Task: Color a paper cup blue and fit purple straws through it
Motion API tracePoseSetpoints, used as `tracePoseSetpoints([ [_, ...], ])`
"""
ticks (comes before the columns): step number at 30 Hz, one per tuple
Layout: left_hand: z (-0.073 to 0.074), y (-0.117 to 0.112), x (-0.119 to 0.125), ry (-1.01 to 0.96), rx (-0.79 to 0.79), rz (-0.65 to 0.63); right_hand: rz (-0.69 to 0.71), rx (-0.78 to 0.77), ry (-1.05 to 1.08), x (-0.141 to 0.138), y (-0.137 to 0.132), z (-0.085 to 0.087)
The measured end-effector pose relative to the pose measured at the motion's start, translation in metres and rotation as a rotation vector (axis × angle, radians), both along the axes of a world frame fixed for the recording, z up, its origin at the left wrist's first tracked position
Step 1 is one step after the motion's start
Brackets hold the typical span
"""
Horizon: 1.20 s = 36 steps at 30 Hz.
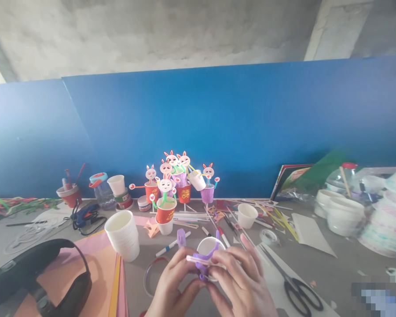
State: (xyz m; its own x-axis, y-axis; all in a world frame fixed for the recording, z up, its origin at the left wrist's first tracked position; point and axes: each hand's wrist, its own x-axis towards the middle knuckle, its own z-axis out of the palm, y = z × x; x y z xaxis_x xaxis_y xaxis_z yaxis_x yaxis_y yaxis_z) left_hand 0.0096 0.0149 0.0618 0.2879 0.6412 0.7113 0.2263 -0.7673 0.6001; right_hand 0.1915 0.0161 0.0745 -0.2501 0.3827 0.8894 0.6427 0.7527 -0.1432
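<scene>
My left hand and my right hand meet at the bottom centre, both pinched on a purple pipe cleaner that is twisted round a thin white stick. A white paper cup sits just behind my fingers. A purple piece stands beside it. Behind them, a group of finished bunny cups in red, purple and white stands on the grey table.
A stack of white cups stands left of my hands, with orange and pink paper sheets and a black headset. Scissors lie at the right. Markers, straws, tape, a glue gun and bowls crowd the table before a blue wall.
</scene>
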Motion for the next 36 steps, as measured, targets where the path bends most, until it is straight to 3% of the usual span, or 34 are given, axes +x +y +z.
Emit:
tracePoseSetpoints([
  [10,-0.003,0.003,0.003,0.014,0.075,0.076,0.019,-0.013,-0.03,-0.003,0.0,0.0],
  [16,-0.006,-0.002,0.004,0.015,0.028,0.161,0.04,-0.025,-0.028,-0.006,0.002,-0.001],
  [36,-0.003,0.001,0.003,-0.019,0.047,0.081,0.128,-0.12,-0.018,0.003,0.001,0.003],
])
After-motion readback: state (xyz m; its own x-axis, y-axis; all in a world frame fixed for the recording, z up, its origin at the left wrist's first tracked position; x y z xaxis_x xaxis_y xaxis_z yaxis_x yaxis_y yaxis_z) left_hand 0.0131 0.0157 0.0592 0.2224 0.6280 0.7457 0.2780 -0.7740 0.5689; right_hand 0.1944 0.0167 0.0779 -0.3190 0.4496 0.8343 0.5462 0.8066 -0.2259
